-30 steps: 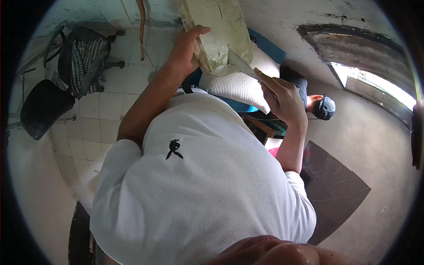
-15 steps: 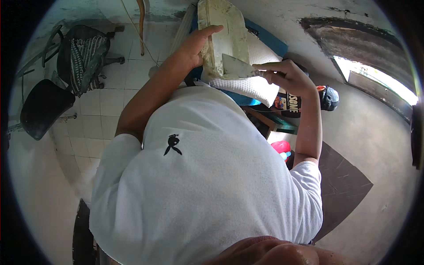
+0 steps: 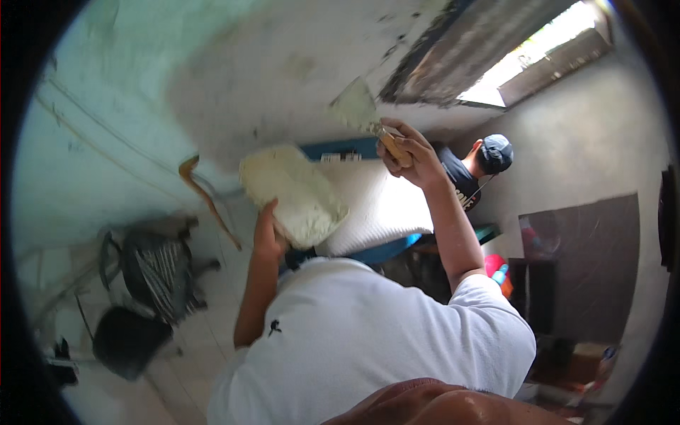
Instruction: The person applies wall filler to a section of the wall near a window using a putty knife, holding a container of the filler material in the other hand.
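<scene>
My left hand (image 3: 268, 237) grips the near edge of a pale, putty-smeared tray (image 3: 290, 188) with rounded corners; my thumb lies over its rim, and the fingers below are hidden. Up and to the right, my right hand (image 3: 419, 157) is closed round the wooden handle of a putty knife (image 3: 356, 105). The knife's wide triangular blade points up and left, apart from the tray, and looks coated with pale paste. Behind it is the wall (image 3: 283, 78), which has a grey patch beside green paint.
A white ribbed sheet (image 3: 379, 202) lies over something blue beyond the tray. Another person in a dark cap (image 3: 496, 152) is at the right, below a window opening (image 3: 538, 53). A black chair (image 3: 134, 340) stands at the left, near a curved wooden stick (image 3: 205, 191).
The putty knife has left the tray and risen toward the wall in my right hand. My left hand has tilted the tray and moved it left. The view has swung up toward the wall.
</scene>
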`<state>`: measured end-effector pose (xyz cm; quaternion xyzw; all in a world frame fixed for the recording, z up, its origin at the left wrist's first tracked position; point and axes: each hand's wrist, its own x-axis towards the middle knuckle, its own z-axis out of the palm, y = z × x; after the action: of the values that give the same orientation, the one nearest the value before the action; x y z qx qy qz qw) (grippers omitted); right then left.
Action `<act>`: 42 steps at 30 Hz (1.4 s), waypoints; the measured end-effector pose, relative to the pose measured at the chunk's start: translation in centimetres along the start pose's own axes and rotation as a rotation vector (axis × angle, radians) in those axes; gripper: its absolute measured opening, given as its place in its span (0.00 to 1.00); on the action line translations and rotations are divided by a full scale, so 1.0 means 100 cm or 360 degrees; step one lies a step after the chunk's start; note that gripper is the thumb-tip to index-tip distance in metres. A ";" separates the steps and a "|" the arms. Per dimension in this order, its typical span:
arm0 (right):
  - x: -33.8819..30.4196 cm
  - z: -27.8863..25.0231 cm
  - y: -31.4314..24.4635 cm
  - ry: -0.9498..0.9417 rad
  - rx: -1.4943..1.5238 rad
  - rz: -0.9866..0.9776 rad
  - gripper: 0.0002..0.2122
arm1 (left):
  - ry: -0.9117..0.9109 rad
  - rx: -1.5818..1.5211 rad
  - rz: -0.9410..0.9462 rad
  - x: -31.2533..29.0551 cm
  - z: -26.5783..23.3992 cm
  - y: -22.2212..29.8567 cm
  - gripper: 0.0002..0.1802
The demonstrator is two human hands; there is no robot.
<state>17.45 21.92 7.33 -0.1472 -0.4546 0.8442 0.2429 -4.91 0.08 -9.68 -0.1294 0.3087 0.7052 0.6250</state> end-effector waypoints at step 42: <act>0.209 0.036 -0.069 0.1439 -0.1473 -0.1558 0.21 | -0.0005 0.0172 0.0087 -0.025 -0.005 0.032 0.36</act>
<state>0.15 33.96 14.51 -0.3441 -0.6284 0.2276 0.6594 -7.63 -2.36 -7.76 -0.0858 0.3487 0.7046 0.6120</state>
